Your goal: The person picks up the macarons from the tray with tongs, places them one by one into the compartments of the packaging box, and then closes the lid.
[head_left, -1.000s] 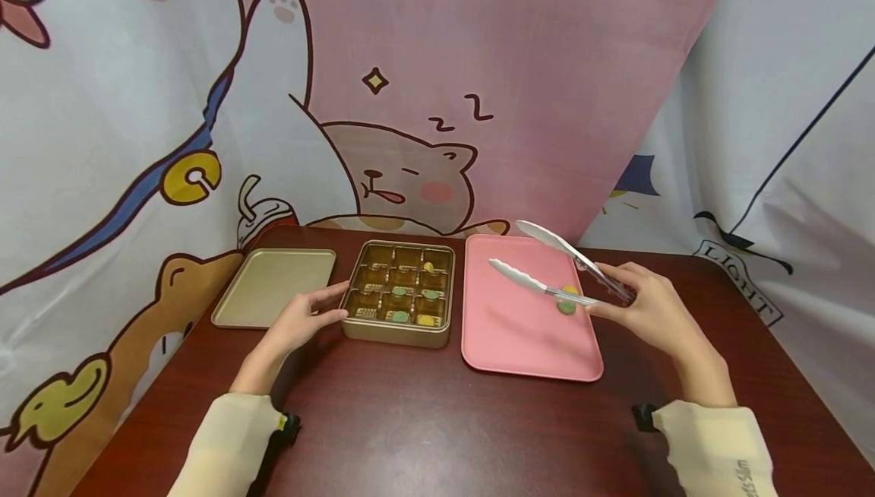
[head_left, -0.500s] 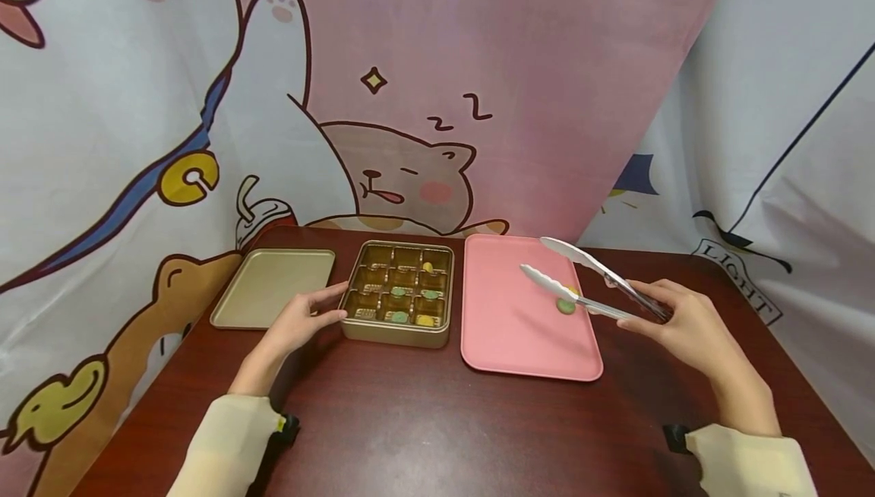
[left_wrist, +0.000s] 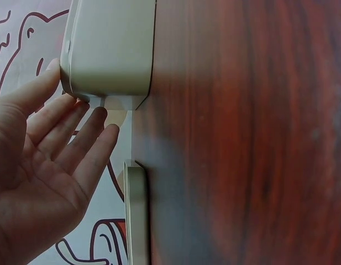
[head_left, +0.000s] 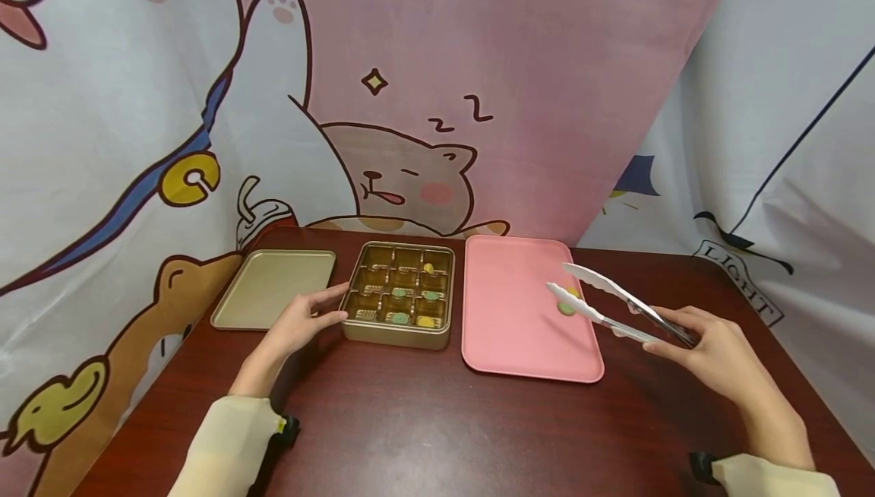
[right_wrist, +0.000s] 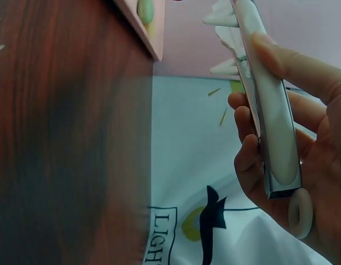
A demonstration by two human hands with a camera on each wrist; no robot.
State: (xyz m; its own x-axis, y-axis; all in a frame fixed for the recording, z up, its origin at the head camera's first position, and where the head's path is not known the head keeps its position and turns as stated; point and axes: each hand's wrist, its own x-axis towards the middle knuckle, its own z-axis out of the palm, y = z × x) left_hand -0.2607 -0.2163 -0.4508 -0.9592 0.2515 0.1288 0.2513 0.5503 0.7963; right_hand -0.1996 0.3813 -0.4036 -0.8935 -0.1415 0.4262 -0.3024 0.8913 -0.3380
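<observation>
My left hand rests against the left front corner of a gold tin; in the left wrist view its fairly straight fingers and thumb touch the tin's rim and side. A clear divider splits the tin into small compartments, with several green and yellow pieces inside; one yellow piece sits at the front right. My right hand grips white-tipped metal tongs by the handles. Their tips stand apart over the right part of a pink tray, near a green piece and a partly covered yellow piece.
A flat gold lid lies on the brown table, left of the tin. A cartoon-printed cloth hangs behind and at both sides of the table.
My right hand has moved right and toward me with the tongs, whose tips have drawn back across the tray and lowered. The left hand and tin have stayed put.
</observation>
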